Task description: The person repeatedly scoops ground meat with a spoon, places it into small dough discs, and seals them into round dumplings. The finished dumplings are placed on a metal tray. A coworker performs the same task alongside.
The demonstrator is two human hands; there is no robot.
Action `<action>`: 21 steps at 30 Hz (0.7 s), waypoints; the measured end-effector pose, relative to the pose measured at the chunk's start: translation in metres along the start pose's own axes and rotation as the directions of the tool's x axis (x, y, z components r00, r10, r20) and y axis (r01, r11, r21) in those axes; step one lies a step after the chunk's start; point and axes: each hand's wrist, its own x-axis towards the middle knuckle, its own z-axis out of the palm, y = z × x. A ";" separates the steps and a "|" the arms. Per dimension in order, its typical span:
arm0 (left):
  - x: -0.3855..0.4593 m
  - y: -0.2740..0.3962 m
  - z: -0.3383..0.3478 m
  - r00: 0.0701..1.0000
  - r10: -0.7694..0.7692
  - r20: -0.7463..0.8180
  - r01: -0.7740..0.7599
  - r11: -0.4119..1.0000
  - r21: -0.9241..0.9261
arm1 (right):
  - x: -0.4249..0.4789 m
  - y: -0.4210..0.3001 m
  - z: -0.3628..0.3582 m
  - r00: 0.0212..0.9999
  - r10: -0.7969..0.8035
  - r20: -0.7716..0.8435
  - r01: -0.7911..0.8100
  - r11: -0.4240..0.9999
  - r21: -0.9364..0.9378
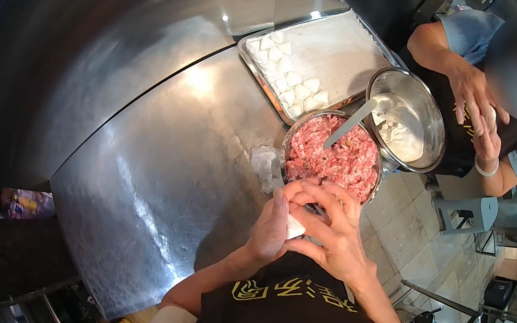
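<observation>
Between my left hand and my right hand is a piece of white dough, pressed by the fingers of both; its underside is hidden. Just beyond my fingertips sits a round metal bowl of raw minced meat, with a flat grey spatula stuck in it. Behind that, a deep steel bowl contains white dough or flour. A metal tray lined with white holds several floury white dumplings towards its left side.
The steel worktop extends to the left, with crumpled clear plastic beside the meat bowl. A co-worker's hands hold a white piece at the upper right. A grey stool stands on the tiled floor, and a metal rack is at the lower right.
</observation>
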 end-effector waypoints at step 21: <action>-0.003 -0.012 0.007 0.985 0.089 -0.151 -0.105 0.989 -0.101 | 0.011 -0.003 0.005 0.999 -0.019 -0.029 0.020 0.999 0.049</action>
